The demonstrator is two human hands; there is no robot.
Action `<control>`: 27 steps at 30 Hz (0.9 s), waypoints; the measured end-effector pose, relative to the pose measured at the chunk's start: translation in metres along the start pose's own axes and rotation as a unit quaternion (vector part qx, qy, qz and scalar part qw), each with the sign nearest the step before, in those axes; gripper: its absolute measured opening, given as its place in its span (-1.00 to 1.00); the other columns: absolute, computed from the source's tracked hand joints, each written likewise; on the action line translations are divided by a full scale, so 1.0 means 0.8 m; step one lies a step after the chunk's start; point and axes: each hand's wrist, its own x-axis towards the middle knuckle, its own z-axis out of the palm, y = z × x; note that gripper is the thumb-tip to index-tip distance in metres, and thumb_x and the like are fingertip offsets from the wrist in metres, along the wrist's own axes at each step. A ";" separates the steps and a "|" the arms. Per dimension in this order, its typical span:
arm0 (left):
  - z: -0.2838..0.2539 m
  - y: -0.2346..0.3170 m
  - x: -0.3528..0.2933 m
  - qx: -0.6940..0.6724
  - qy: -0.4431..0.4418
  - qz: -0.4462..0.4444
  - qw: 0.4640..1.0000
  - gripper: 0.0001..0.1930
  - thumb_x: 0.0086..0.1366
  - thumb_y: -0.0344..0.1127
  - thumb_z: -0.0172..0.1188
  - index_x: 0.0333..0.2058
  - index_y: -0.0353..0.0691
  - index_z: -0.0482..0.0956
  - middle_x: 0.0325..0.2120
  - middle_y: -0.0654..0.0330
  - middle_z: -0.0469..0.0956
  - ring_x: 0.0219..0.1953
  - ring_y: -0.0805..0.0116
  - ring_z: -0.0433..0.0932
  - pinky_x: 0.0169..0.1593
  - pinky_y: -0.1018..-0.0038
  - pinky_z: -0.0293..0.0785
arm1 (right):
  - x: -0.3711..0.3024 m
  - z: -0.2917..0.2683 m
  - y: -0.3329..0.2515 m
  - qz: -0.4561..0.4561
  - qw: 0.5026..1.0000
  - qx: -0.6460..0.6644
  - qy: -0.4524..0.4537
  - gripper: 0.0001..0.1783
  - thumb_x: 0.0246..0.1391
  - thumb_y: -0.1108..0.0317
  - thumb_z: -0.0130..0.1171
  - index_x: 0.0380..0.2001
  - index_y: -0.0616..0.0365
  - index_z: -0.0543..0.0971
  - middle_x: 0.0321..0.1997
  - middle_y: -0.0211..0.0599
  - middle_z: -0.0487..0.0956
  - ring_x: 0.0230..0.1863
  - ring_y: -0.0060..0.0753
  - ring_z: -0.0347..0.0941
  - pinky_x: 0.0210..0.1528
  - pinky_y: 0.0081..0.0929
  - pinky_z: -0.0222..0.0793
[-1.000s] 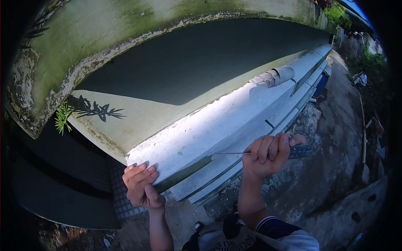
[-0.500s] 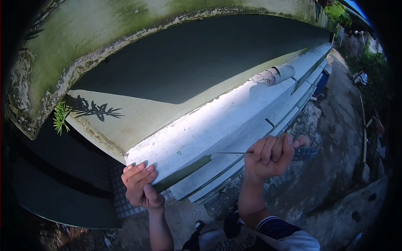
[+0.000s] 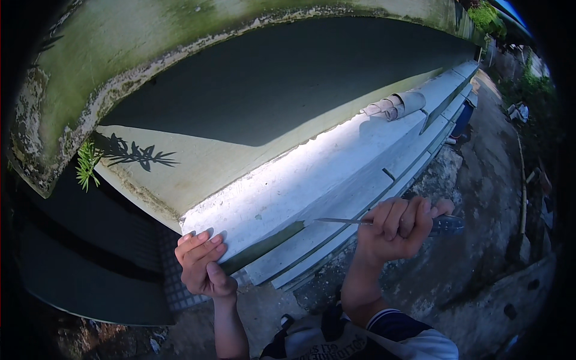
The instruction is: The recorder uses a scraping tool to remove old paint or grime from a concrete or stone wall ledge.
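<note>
My left hand grips the near left corner of a white-painted ledge, its fingers bent over the top and the thumb at the front side. In my right hand, a fist with the fingers curled round it, is a thin-bladed tool. Its narrow metal blade, seen almost edge-on, points left over the ledge's stepped front edge. A dark, speckled end of the tool sticks out to the right of the fist. I cannot tell whether the blade touches the ledge.
Curled sheets of greyish paper lie farther along the ledge. Above hangs a mossy concrete overhang, with a small green plant at its left. White boards or steps run below the ledge. Rough concrete ground stretches to the right.
My right hand has moved slightly to the right with the tool, and the blade tip has shifted right too. My left hand stays on the ledge corner.
</note>
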 end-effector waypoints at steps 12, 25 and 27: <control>-0.001 -0.002 -0.001 0.008 -0.002 0.004 1.000 -0.60 0.31 -0.16 0.00 -0.55 -0.33 0.63 -0.47 0.13 0.66 -0.15 0.21 0.55 0.12 0.19 0.27 | -0.005 0.004 0.012 0.024 0.999 -0.046 -0.015 -0.79 0.30 0.51 -0.25 -0.29 -0.12 0.05 -0.75 -0.52 0.01 -0.83 -0.67 -0.11 -0.85 -0.68 -0.05; 0.000 0.000 0.001 0.003 0.002 0.004 1.000 -0.61 0.30 -0.17 -0.01 -0.55 -0.32 0.62 -0.47 0.12 0.66 -0.16 0.21 0.55 0.12 0.19 0.27 | -0.005 0.012 0.003 0.031 0.999 -0.029 -0.021 -0.75 0.25 0.57 -0.25 -0.30 -0.10 0.02 -0.74 -0.52 0.03 -0.82 -0.69 -0.08 -0.83 -0.68 -0.04; 0.003 0.001 0.001 0.004 -0.001 0.001 1.000 -0.61 0.30 -0.17 -0.01 -0.55 -0.32 0.63 -0.47 0.12 0.66 -0.16 0.21 0.55 0.12 0.19 0.27 | -0.015 0.012 0.028 0.079 0.992 -0.087 -0.039 -0.76 0.25 0.57 -0.28 -0.28 -0.09 0.03 -0.74 -0.53 0.02 -0.83 -0.67 -0.10 -0.83 -0.65 -0.02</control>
